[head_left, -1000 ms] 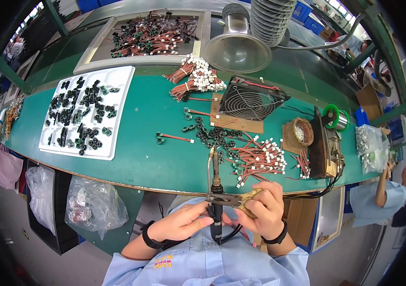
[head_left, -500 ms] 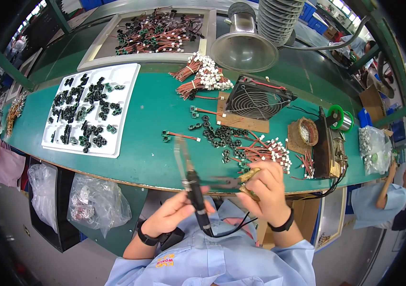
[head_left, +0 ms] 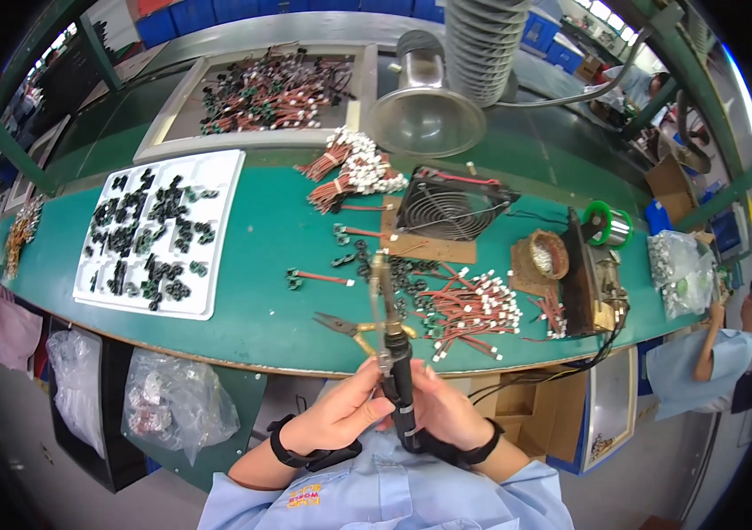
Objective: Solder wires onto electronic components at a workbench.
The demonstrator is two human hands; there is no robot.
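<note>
A soldering iron (head_left: 400,380) with a black handle and a thin metal guide along its shaft stands nearly upright in front of my chest, tip pointing at the bench. My left hand (head_left: 345,417) grips its handle from the left. My right hand (head_left: 448,413) closes on the handle from the right, its fingers partly hidden behind it. Just beyond, pliers (head_left: 339,323) with yellow grips lie at the bench's near edge, partly covered by the iron. Red-wired leads with white connectors (head_left: 473,305) and small black parts (head_left: 404,272) lie beyond and to the right.
A white tray (head_left: 227,190) of black and green parts sits left. Wire bundles (head_left: 358,168), a black fan (head_left: 451,208), a metal exhaust hood (head_left: 429,119), a round pot (head_left: 545,254) and a green solder spool (head_left: 607,225) stand beyond. People work at both sides.
The pliers have gone from my right hand onto the bench. My right hand has moved left to the soldering iron, which has shifted right and stands more upright. The view has shifted slightly.
</note>
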